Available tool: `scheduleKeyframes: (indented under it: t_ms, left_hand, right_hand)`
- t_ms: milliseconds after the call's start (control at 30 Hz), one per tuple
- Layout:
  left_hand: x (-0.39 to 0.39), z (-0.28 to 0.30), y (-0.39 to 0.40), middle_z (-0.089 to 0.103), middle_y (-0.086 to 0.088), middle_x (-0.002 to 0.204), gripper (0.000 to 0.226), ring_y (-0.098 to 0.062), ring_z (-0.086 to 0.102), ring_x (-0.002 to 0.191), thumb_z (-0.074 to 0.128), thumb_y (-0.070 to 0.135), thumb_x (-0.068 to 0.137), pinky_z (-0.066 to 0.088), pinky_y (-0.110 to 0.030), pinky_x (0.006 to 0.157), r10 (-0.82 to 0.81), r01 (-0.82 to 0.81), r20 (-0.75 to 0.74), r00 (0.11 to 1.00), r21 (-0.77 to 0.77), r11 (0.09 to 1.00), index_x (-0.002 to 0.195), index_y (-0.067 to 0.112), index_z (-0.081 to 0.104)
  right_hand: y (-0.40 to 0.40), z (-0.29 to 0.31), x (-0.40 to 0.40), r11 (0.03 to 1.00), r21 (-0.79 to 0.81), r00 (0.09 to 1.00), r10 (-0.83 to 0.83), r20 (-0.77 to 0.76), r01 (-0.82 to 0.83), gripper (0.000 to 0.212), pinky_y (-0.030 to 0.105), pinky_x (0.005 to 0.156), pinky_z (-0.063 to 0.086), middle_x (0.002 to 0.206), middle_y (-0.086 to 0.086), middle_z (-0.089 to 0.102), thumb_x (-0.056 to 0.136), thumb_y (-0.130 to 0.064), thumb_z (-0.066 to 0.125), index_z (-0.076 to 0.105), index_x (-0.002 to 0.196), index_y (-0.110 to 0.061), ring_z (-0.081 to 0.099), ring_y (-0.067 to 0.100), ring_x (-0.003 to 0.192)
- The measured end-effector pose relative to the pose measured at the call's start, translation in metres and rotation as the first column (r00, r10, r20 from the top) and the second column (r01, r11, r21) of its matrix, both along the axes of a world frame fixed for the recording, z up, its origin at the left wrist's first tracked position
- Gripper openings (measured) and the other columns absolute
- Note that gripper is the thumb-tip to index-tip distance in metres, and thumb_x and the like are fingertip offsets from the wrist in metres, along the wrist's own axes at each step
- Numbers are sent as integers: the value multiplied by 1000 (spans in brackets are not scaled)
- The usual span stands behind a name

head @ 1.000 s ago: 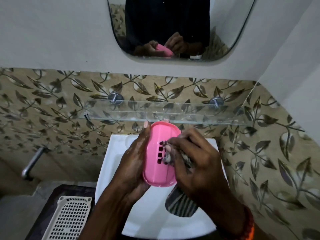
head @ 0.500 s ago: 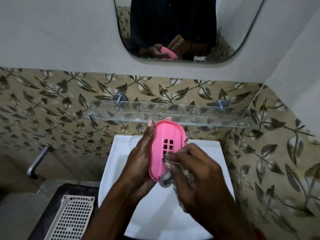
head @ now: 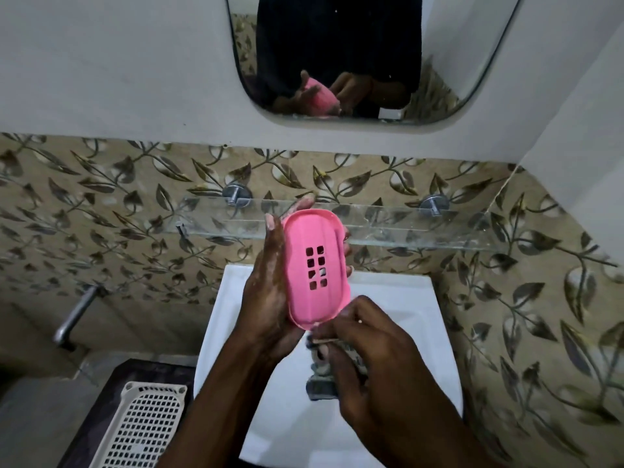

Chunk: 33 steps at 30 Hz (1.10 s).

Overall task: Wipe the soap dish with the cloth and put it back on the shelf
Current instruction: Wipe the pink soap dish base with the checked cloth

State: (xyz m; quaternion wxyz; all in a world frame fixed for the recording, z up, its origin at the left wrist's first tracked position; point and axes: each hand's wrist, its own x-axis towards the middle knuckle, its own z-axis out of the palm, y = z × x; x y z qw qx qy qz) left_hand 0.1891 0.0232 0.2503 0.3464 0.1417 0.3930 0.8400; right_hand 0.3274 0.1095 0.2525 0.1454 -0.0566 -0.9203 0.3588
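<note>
A pink oval soap dish (head: 315, 268) with a block of small square holes is held upright over the white basin, its inner face toward me. My left hand (head: 270, 298) grips it from the left and behind, fingertips showing past its top and right edges. My right hand (head: 368, 359) is just below the dish's lower edge, fingers curled round a dark striped cloth (head: 320, 383) that hangs under the hand. The glass shelf (head: 422, 228) runs along the tiled wall right behind the dish.
A white basin (head: 422, 332) lies under both hands. A white perforated plastic tray (head: 145, 427) sits at the lower left on a dark surface. A metal tap (head: 76, 315) sticks out of the left wall. A mirror (head: 337, 55) hangs above the shelf.
My right hand with the cloth slid down from the dish's holes to below its lower edge. The dish's whole inner face is now uncovered, and it rose slightly toward the shelf.
</note>
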Motion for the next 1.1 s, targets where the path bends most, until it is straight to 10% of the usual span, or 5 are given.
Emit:
scheduleKeyframes:
  t_ms: [267, 467, 700, 933, 1100]
  left_hand:
    - [-4, 24, -8, 70, -16, 128, 84, -30, 69, 109, 66, 74, 72, 57, -51, 91, 13, -15, -196, 981, -6, 1000, 143, 31, 55]
    - [8, 21, 5, 70, -17, 128, 85, -34, 68, 111, 54, 79, 79, 56, -59, 91, -43, 33, -131, 990, -76, 997, 148, 29, 49]
    - [15, 27, 10, 72, -15, 121, 79, -31, 68, 103, 80, 72, 61, 54, -48, 91, 51, -53, -256, 965, 0, 999, 129, 35, 66]
    - [18, 24, 10, 72, -11, 122, 71, -30, 71, 103, 78, 72, 63, 59, -45, 84, 120, -104, -316, 941, 65, 992, 125, 36, 70]
    - [16, 18, 12, 69, -21, 127, 85, -36, 69, 104, 80, 69, 63, 58, -49, 89, 5, 6, -212, 977, 50, 999, 137, 29, 62]
  right_hand:
    - [52, 17, 13, 976, -94, 977, -202, -66, 195, 10, 32, 67, 52, 87, -8, 69, 101, -27, 56, 63, 94, -25, 67, 10, 78]
    - [22, 27, -5, 963, -22, 888, -257, -382, 270, 13, -3, 72, 41, 96, -1, 65, 94, -7, 68, 67, 104, -15, 60, -5, 88]
    - [10, 1, -12, 949, 103, 923, -261, -282, 299, 11, 3, 75, 36, 92, 3, 60, 95, -9, 60, 69, 101, -12, 52, 5, 79]
    - [2, 19, 0, 912, -379, 984, -176, -16, 157, 10, 32, 75, 58, 85, -7, 73, 93, -26, 67, 74, 86, -23, 71, 7, 81]
    - [8, 19, 1, 987, 70, 970, -129, -203, 146, 8, 12, 72, 47, 89, -5, 64, 88, -14, 68, 73, 93, -17, 61, 7, 79]
